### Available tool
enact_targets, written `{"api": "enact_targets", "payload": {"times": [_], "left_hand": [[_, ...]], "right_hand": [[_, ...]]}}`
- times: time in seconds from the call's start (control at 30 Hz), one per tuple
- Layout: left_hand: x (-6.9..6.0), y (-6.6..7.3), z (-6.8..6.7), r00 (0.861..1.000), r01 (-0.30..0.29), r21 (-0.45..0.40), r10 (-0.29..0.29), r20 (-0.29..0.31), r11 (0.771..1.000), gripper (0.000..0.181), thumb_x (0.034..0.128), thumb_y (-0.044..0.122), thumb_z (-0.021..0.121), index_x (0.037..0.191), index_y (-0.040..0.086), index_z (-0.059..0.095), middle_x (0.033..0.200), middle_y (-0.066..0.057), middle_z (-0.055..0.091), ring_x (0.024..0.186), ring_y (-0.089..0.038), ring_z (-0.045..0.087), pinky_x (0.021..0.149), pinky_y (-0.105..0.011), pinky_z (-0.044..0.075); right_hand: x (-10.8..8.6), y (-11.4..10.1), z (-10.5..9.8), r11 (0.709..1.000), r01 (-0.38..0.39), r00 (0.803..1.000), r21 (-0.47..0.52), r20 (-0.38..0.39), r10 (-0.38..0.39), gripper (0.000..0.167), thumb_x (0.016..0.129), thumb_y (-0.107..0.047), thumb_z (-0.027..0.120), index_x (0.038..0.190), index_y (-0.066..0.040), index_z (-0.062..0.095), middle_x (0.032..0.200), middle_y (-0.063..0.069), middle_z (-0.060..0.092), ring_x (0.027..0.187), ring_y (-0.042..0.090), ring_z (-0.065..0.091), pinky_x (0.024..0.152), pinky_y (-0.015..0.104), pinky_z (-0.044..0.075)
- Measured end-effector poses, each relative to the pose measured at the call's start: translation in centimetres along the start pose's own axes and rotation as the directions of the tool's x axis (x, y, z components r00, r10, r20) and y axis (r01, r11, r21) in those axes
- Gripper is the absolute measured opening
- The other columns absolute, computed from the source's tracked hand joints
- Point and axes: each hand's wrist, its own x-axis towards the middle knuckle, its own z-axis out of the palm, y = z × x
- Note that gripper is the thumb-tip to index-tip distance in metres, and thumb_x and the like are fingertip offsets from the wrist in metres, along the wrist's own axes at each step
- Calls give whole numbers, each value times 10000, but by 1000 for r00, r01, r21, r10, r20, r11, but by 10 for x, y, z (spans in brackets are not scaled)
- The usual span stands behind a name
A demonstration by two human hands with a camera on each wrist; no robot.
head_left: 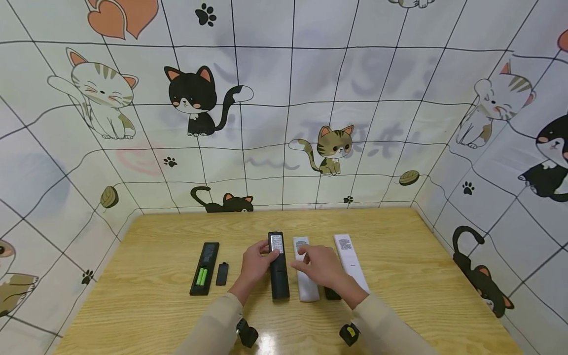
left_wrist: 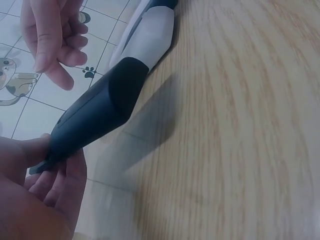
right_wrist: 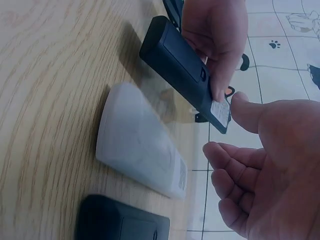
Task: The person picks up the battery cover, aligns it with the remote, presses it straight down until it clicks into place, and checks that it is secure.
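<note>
My left hand [head_left: 256,264] grips a black remote control [head_left: 279,283] near its labelled end, thumb on the label and fingers beneath. The remote's back faces up, its battery cover fitted; in the left wrist view the black remote [left_wrist: 100,107] is raised off the table. Just right of it, my right hand [head_left: 323,266] hovers with loosely bent fingers, holding nothing. Below that hand lie a white remote [head_left: 308,290] and another black remote [head_left: 332,294], which it mostly hides in the head view. The right wrist view shows a gap between the right fingers and the held remote [right_wrist: 180,60].
Left on the wooden table [head_left: 155,305] lies a black remote [head_left: 208,254] with its compartment uncovered and green batteries [head_left: 201,277] inside. A loose battery cover [head_left: 222,274] is beside it. Another white remote [head_left: 352,261] lies at right. Cat-print cloth [head_left: 266,123] encloses the table's back and sides.
</note>
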Motion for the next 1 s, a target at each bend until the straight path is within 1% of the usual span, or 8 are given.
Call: {"api": "enact_targets", "payload": {"times": [0.07, 0.2, 0.3, 0.43, 0.57, 0.7, 0.87, 1.0], "left_hand": [[1, 0, 2, 1000, -1, 15, 1, -8, 1000, 431, 908, 196, 695, 1291, 20, 606, 1064, -148, 710, 837, -148, 680, 676, -264, 542], [0, 0, 5, 1000, 1, 38, -1, -2, 999, 429, 897, 195, 706, 1273, 9, 617, 1049, -156, 715, 827, -156, 684, 688, -276, 552], [0, 1, 7, 1000, 24, 45, -24, 0, 999, 430, 892, 201, 712, 1271, 21, 623, 1066, -157, 713, 837, -166, 689, 710, -290, 563], [1, 0, 10, 999, 47, 81, -47, -2, 996, 436, 883, 213, 721, 1268, 32, 627, 1072, -151, 715, 832, -168, 692, 704, -291, 563], [1, -2, 13, 999, 52, 126, -51, -7, 991, 427, 874, 216, 729, 1246, 30, 637, 1033, -134, 724, 792, -157, 683, 654, -279, 551], [2, -3, 15, 999, 47, 181, -42, -32, 982, 395, 861, 221, 739, 1201, 35, 663, 989, -106, 736, 771, -143, 672, 656, -268, 534], [1, -1, 17, 997, 67, 244, -56, -51, 967, 392, 854, 259, 747, 1186, 63, 674, 957, -65, 731, 748, -140, 652, 615, -266, 513], [0, 0, 17, 997, 64, 307, -45, -70, 950, 378, 836, 287, 764, 1150, 88, 696, 917, -35, 731, 738, -133, 644, 635, -286, 506]], "right_hand": [[-1, 2, -2, 1000, -14, 1000, 14, 0, 14, 385, 903, -394, 673, 1130, -83, 687, 781, -39, 686, 653, 78, 558, 571, 257, 429], [-2, 6, -4, 997, -64, 998, 31, 7, 64, 406, 897, -399, 681, 1157, -88, 683, 784, -45, 677, 648, 75, 545, 577, 261, 437], [-3, 9, -5, 996, -84, 996, 25, 0, 84, 396, 895, -389, 686, 1158, -93, 684, 782, -51, 674, 639, 73, 539, 590, 270, 439], [-5, 12, -6, 996, -87, 996, 19, -19, 88, 376, 891, -376, 693, 1136, -90, 689, 769, -57, 664, 620, 72, 528, 594, 283, 438], [-7, 15, -6, 996, -91, 996, 20, -18, 91, 373, 889, -377, 695, 1130, -93, 688, 764, -65, 657, 605, 64, 518, 588, 279, 435], [-8, 17, -4, 995, -91, 996, 27, -7, 92, 372, 892, -379, 692, 1136, -99, 686, 760, -69, 648, 596, 63, 510, 581, 272, 427], [-9, 18, -2, 995, -87, 996, 40, -6, 87, 367, 890, -378, 695, 1134, -104, 685, 761, -69, 637, 604, 66, 504, 581, 265, 422], [-9, 20, -1, 996, -78, 997, 36, -13, 78, 365, 885, -381, 700, 1127, -108, 686, 757, -73, 634, 603, 61, 502, 580, 259, 420]]}}
